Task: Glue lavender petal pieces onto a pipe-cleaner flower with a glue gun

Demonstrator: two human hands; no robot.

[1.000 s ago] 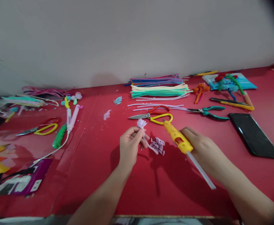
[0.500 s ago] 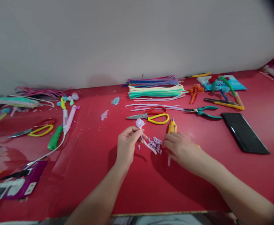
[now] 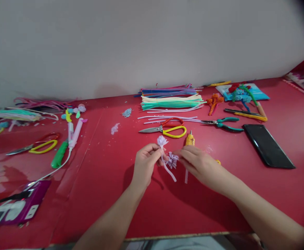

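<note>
My left hand (image 3: 145,163) pinches the stem of a small lilac pipe-cleaner flower (image 3: 162,141), holding it upright over the red table (image 3: 102,194). My right hand (image 3: 200,165) reaches in from the right, its fingertips pinched on a little bunch of lilac pipe-cleaner bits (image 3: 172,159) beside the flower's stem. The yellow glue gun (image 3: 190,139) lies on the table just beyond my right hand, with its clear glue stick (image 3: 186,176) poking out under the hand.
Red-and-yellow scissors (image 3: 167,129) lie just beyond the hands, teal pliers (image 3: 223,122) and a black phone (image 3: 268,146) to the right. Bundled pipe cleaners (image 3: 171,99) sit by the wall. Another pair of scissors (image 3: 39,146), a green-handled tool (image 3: 59,156) and a purple box (image 3: 24,205) lie left.
My right hand laid the glue gun down on the table and moved left to the lilac bits. My left hand kept hold of the flower, raising it slightly.
</note>
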